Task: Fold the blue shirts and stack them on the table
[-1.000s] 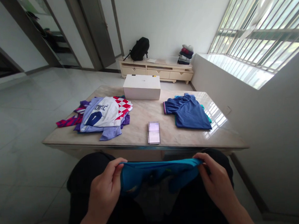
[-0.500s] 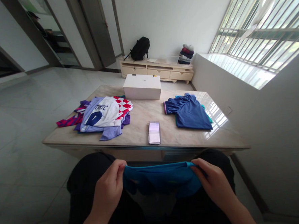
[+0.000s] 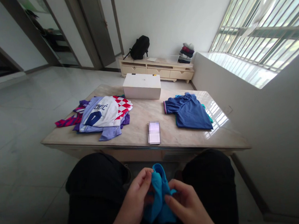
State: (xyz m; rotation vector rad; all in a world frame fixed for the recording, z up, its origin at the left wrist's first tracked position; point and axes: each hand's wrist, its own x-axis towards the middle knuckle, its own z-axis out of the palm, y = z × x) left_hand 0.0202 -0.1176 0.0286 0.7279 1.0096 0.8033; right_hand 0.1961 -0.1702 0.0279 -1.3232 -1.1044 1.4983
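A bright blue garment [image 3: 158, 192] is bunched up between my knees, its top edge bent into a loop. My left hand [image 3: 137, 190] pinches it near that loop. On the other side my right hand [image 3: 181, 199] has its thumb and fingers closed on the cloth. The garment's lower part hangs down in my lap, and its full shape is hidden in the folds. Ahead on the table lie a pile of jerseys [image 3: 102, 113] at the left, the top one white with red checks, and a folded dark blue shirt [image 3: 190, 113] at the right.
The marble-topped table [image 3: 138, 133] stands before my knees. A phone [image 3: 154, 133] lies near its front edge, a white box [image 3: 142, 87] at its back. Behind, a low cabinet [image 3: 159, 70] bears a black backpack [image 3: 140, 47] and stacked clothes [image 3: 186, 53]. A person [image 3: 41, 29] shows through the doorway.
My hands have come together from far apart. The blue garment, stretched wide between them before, is now gathered into a narrow bunch. Things on the table have stayed put.
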